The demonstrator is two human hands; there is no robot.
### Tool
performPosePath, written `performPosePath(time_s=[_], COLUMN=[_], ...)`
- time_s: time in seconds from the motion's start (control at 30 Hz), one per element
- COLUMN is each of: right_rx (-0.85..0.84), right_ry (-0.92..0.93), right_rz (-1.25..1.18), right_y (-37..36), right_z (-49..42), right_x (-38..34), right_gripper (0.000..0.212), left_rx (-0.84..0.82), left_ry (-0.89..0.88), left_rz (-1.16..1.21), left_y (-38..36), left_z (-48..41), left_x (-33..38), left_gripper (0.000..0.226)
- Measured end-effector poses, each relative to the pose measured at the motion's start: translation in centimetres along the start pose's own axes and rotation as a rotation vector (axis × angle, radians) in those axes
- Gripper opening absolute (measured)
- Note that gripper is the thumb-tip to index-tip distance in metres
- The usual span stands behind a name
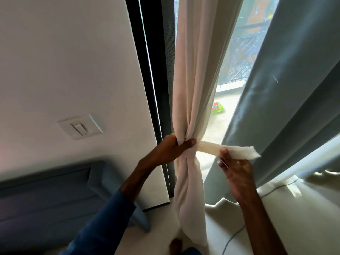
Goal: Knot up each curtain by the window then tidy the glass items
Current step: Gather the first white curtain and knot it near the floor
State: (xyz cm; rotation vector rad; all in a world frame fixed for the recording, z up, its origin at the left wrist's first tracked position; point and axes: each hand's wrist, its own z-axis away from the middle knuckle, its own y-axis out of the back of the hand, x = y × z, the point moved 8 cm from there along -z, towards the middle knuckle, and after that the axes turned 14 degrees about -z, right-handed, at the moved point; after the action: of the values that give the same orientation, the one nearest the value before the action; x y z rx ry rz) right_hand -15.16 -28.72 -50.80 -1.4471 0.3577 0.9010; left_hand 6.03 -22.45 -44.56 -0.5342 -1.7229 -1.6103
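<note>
A white sheer curtain (pixel 195 70) hangs bunched in front of the window, gathered tight at waist height. My left hand (pixel 173 150) is clenched around the gathered part. A white fabric strip (pixel 226 150) runs out rightwards from that spot, and my right hand (pixel 237 172) holds its free end between thumb and fingers. Below my left hand the curtain twists and falls to the floor. A grey-blue heavy curtain (pixel 287 100) hangs to the right, apart from both hands. No glass items are in view.
A white wall with a light switch (pixel 80 128) is at the left. A blue padded seat (pixel 55 197) stands at lower left. A dark window frame (pixel 156 107) borders the glass. A thin cable (pixel 237 234) lies on the pale floor, and my foot (pixel 175 246) shows at the bottom.
</note>
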Motion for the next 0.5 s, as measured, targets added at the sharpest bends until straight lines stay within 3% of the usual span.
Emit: performPosePath(time_s=[0.07, 0.17, 0.33, 0.5], right_rx=[0.010, -0.109, -0.321, -0.466], right_ry=[0.122, 0.249, 0.381, 0.351], right_rz=[0.187, 0.467, 0.763, 0.808], right_y=[0.8, -0.1, -2.8, -8.0], right_z=[0.3, 1.7, 3.7, 4.5], right_x=[-1.1, -0.8, 1.2, 0.8], right_gripper=[0.014, 0.009, 0.012, 0.014], left_rx=[0.039, 0.115, 0.059, 0.044], left_ry=[0.004, 0.063, 0.160, 0.261], left_rz=[-0.110, -0.238, 0.065, 0.292], left_y=[1.0, 2.1, 0.7, -0.5], left_z=[-0.3, -0.9, -1.9, -1.9], left_x=[0.0, 0.0, -1.0, -1.0], left_gripper=[0.050, 0.047, 0.025, 0.037])
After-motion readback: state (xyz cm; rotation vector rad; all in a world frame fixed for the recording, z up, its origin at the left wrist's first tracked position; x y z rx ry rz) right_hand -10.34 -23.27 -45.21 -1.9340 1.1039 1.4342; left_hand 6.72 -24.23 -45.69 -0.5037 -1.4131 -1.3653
